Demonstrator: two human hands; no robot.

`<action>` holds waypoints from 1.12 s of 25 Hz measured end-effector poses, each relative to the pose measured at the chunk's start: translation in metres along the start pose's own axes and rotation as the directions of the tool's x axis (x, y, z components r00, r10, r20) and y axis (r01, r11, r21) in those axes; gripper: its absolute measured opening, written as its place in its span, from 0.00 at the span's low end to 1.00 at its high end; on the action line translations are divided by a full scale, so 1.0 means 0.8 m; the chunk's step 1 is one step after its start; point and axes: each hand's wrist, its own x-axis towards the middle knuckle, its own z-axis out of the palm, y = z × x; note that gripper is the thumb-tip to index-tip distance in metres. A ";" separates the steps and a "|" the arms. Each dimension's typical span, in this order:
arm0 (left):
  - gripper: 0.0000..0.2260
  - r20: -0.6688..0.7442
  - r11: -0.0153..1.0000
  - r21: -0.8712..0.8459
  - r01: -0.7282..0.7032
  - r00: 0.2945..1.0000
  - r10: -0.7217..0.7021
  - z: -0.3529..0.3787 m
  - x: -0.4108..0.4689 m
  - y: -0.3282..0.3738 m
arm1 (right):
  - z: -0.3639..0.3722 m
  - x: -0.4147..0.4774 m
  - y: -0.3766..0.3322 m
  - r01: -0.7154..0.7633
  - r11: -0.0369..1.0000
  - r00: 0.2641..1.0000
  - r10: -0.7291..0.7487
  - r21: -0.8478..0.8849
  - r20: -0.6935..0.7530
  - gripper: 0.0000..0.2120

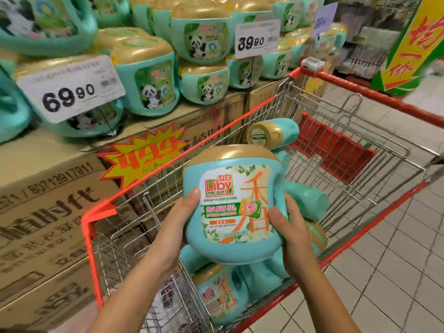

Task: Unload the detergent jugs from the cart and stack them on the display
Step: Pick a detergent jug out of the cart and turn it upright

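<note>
I hold a teal detergent jug (230, 203) with a gold cap and a Liby label above the wire cart (336, 131). My left hand (177, 224) grips its left side, thumb on the label. My right hand (290, 231) grips its right side. Several more teal jugs lie in the cart below and behind it, one at the near end (221, 294) and one further back (271, 133). The display (149, 85) of the same jugs, with panda labels, is stacked on cardboard boxes at the left and above.
Price cards reading 69.90 (69, 88) and 39.90 (257, 39) hang on the display. A yellow starburst tag (144, 157) sticks to the cardboard boxes (48, 212). The cart's red rim (101, 212) stands close to the boxes. Tiled floor (396, 260) lies at the right.
</note>
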 end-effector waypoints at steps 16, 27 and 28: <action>0.31 -0.722 0.905 -0.134 -0.404 0.665 0.190 -0.159 -0.273 -0.012 | 0.244 -0.096 0.068 0.003 0.992 0.720 0.088 -0.130 0.688 0.32; 0.31 -0.627 0.937 0.104 -0.334 0.709 0.322 -0.321 -0.373 0.019 | 0.384 -0.197 0.098 0.092 0.988 0.759 0.011 -0.125 0.651 0.34; 0.29 -0.609 0.931 0.116 -0.347 0.715 0.343 -0.331 -0.371 0.025 | 0.388 -0.195 0.096 0.111 0.982 0.769 0.012 -0.152 0.640 0.35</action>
